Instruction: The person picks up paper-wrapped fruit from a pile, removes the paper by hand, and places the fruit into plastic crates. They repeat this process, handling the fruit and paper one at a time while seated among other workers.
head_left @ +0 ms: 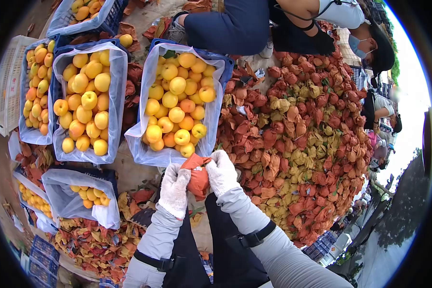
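Both my hands wear white knitted gloves. Between them is a fruit wrapped in red-orange paper (198, 176). My left hand (174, 187) grips its left side, and my right hand (222, 172) pinches the paper at its upper right. The fruit inside is hidden by the paper. Just beyond my hands stands a blue crate with a pale plastic liner (136, 137), holding several bare yellow-orange fruits (176, 114). To the right spreads a large heap of paper-wrapped fruits (293, 139), red and yellow-brown.
More lined crates (117, 110) of yellow fruit stand at the left. A partly filled one (65, 201) is at lower left, near discarded wrappers (93, 245). A white crate (8, 86) is far left. A masked person (365, 45) sits beyond the heap; others are farther right.
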A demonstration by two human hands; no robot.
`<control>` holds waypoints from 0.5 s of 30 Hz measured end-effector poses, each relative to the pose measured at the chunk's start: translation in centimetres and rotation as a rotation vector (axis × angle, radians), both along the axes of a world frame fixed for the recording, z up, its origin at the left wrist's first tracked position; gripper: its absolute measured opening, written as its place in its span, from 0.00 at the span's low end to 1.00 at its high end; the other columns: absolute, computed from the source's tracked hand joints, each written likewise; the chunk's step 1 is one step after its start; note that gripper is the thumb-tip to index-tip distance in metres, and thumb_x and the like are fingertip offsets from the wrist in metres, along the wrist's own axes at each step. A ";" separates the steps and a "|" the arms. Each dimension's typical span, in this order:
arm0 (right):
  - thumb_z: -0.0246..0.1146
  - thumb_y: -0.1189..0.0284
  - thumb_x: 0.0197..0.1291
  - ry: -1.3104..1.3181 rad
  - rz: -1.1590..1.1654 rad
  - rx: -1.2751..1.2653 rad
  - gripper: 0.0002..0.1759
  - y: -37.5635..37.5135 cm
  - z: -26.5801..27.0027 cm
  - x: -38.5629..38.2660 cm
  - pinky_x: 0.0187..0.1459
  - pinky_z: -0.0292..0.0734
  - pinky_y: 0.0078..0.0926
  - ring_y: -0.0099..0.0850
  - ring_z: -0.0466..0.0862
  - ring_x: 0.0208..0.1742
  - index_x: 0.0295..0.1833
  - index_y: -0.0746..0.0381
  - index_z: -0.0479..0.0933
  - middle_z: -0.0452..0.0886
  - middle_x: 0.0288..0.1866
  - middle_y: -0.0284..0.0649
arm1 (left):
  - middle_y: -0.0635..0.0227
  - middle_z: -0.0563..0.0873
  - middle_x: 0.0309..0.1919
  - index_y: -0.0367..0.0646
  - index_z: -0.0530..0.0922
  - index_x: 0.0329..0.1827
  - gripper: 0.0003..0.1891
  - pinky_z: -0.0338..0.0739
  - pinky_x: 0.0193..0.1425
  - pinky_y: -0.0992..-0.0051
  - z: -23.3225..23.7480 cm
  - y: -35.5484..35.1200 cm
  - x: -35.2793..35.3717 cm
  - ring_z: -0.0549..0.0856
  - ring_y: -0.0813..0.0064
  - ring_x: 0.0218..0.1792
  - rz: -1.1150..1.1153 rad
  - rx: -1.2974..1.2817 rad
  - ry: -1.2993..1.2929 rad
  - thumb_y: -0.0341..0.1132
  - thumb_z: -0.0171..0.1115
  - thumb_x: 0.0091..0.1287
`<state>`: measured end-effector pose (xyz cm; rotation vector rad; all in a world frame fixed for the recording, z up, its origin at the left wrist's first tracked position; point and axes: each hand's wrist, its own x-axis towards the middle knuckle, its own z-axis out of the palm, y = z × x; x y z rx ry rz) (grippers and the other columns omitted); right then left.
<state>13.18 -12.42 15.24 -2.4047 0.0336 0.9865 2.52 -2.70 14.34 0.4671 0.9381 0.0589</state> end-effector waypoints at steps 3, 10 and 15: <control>0.58 0.70 0.65 0.112 -0.394 0.239 0.08 0.2 -1.9 -2.0 0.41 0.75 0.27 0.28 0.78 0.35 0.45 0.63 0.72 0.79 0.34 0.39 | 0.74 0.80 0.40 0.45 0.74 0.43 0.06 0.76 0.46 0.80 -1.0 -0.8 1.1 0.78 0.83 0.39 0.224 0.015 0.079 0.36 0.59 0.75; 0.55 0.75 0.68 -0.192 -0.166 0.233 0.06 -0.2 1.0 2.0 0.38 0.74 0.26 0.26 0.77 0.34 0.48 0.63 0.70 0.77 0.36 0.39 | 0.67 0.77 0.52 0.39 0.67 0.66 0.22 0.75 0.55 0.78 -1.9 0.4 3.5 0.76 0.81 0.49 -0.156 0.190 0.087 0.35 0.59 0.73; 0.56 0.74 0.69 -0.096 -0.327 0.401 0.06 -0.1 2.0 3.0 0.39 0.75 0.25 0.26 0.77 0.35 0.48 0.62 0.70 0.77 0.36 0.36 | 0.62 0.79 0.57 0.39 0.63 0.72 0.41 0.77 0.60 0.72 0.6 -0.4 4.7 0.81 0.71 0.54 -0.245 0.048 0.051 0.36 0.74 0.56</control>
